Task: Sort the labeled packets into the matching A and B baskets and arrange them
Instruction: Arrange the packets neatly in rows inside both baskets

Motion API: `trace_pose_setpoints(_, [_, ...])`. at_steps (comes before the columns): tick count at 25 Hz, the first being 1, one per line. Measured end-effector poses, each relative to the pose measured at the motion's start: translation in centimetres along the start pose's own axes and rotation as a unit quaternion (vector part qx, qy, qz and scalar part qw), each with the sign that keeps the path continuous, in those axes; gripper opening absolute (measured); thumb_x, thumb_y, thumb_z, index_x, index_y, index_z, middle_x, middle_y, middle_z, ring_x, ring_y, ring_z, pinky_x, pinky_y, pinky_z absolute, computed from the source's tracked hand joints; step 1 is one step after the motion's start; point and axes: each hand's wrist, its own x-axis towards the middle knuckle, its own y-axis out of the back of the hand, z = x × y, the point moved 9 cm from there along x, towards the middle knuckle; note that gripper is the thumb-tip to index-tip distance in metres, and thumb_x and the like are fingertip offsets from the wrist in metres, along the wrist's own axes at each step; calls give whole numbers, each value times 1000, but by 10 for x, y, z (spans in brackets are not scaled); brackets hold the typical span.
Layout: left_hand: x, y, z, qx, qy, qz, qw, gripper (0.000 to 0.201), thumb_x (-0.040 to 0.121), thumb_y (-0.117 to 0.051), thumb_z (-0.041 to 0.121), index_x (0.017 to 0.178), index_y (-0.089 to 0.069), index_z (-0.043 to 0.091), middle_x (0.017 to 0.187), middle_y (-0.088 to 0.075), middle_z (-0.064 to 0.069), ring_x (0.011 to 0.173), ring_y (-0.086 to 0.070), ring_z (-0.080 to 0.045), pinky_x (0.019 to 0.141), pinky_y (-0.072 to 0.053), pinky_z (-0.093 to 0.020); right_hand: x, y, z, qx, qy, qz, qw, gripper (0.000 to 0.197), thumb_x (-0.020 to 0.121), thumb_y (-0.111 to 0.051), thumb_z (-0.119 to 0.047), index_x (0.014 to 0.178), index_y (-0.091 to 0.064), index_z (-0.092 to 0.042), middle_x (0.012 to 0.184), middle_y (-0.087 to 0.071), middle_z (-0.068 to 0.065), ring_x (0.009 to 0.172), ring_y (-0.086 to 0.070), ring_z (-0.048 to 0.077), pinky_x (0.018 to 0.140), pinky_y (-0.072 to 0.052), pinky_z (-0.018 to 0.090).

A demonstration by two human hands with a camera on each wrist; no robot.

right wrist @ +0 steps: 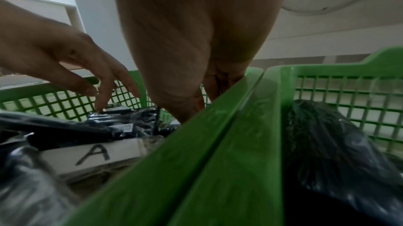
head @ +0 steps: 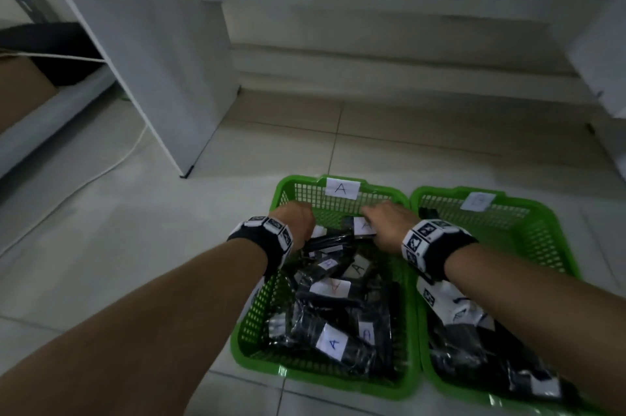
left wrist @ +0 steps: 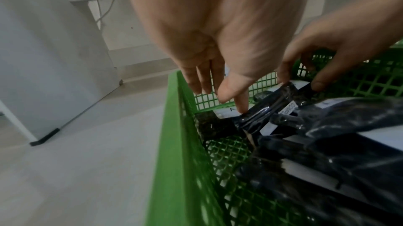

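Two green mesh baskets stand side by side on the floor: basket A (head: 294, 183) on the left with a paper "A" tag (head: 342, 188), basket B (head: 440, 192) on the right with a "B" tag (head: 477, 202). Both hold several black plastic packets with white labels. Both hands are at the far end of basket A. My left hand (left wrist: 231, 97) has its fingers stretched down, its index fingertip pressing on a glossy black packet (left wrist: 272, 109). My right hand (left wrist: 301, 83) pinches that packet's far end between thumb and fingers. In the right wrist view the basket rim hides the right fingertips.
A white cabinet panel (head: 162, 76) stands on the tiled floor left of the baskets, with a white cable (head: 111, 164) trailing beside it. A low white step (head: 389, 59) runs along the back. Packets in basket B (head: 474, 348) lie under my right forearm.
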Motion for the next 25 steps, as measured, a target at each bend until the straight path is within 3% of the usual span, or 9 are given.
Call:
trace_pose_setpoints(2, [12, -4, 4, 27, -22, -32, 999, 23, 92, -56, 12, 113, -62, 7, 124, -56, -12, 113, -60, -33, 89, -53, -38, 4, -4, 0, -12, -15, -14, 1000, 57, 82, -76, -13, 131, -48, -11, 116, -61, 12, 111, -58, 31, 79, -46, 34])
trace_pose_setpoints(5, [28, -2, 1, 40, -67, -42, 996, 52, 83, -66, 8, 133, -51, 12, 129, -58, -9, 115, -60, -31, 83, -50, -34, 16, 0, 2, -19, -17, -12, 1000, 79, 77, -78, -13, 144, -36, -8, 116, -60, 14, 106, -60, 32, 80, -53, 38])
trace_pose_setpoints(8, [41, 8, -9, 52, -122, -1, 991, 63, 85, -64, 23, 143, -40, 15, 136, -54, -8, 122, -55, -29, 89, -46, -32, 22, 8, 5, -25, -16, 22, 999, 62, 69, -82, -25, 123, -57, -10, 109, -63, 9, 100, -63, 29, 80, -54, 34])
trace_pose_setpoints(10, [47, 1, -19, 55, -148, -18, 987, 75, 82, -66, 28, 149, -33, 16, 143, -49, -8, 127, -50, -28, 99, -45, -34, 19, 8, 6, -39, -23, 20, 999, 46, 70, -82, -29, 108, -63, -13, 106, -64, 6, 99, -63, 26, 81, -54, 33])
trace_pose_setpoints(12, [48, -14, -27, 53, -147, -50, 986, 84, 83, -65, 27, 155, -23, 16, 147, -46, -9, 131, -49, -28, 102, -45, -35, 12, 8, 5, -40, -22, -3, 999, 33, 76, -78, -25, 105, -64, -15, 106, -65, 5, 100, -62, 25, 82, -53, 33])
trace_pose_setpoints(15, [46, -14, -27, 54, -147, -20, 987, 71, 88, -60, 24, 151, -29, 14, 144, -48, -10, 128, -50, -29, 100, -44, -34, -2, 10, 9, 21, -33, -34, 999, 29, 80, -76, -22, 106, -63, -19, 107, -63, 3, 99, -62, 24, 82, -53, 35])
trace_pose_setpoints(19, [46, 3, -26, 73, -75, 46, 993, 54, 87, -60, 8, 136, -40, 11, 136, -48, -12, 123, -50, -31, 96, -45, -38, -6, 8, 6, -5, -14, -11, 1000, 34, 85, -69, -6, 117, -58, -12, 113, -60, 7, 107, -57, 26, 86, -50, 36])
trace_pose_setpoints(22, [38, -4, -21, 72, -1, 72, 995, 60, 83, -64, 5, 137, -39, 15, 136, -46, -8, 126, -48, -29, 102, -42, -39, -1, 5, 3, -44, 23, 17, 999, 33, 84, -65, 0, 115, -57, -9, 111, -62, 12, 107, -58, 30, 84, -49, 38])
trace_pose_setpoints(25, [32, -9, -12, 35, 16, 73, 997, 68, 75, -65, 6, 137, -41, 23, 138, -45, -3, 130, -45, -28, 108, -37, -42, 3, 11, 9, -36, 27, 54, 998, 27, 82, -70, -4, 107, -63, -11, 109, -64, 10, 104, -62, 30, 79, -48, 34])
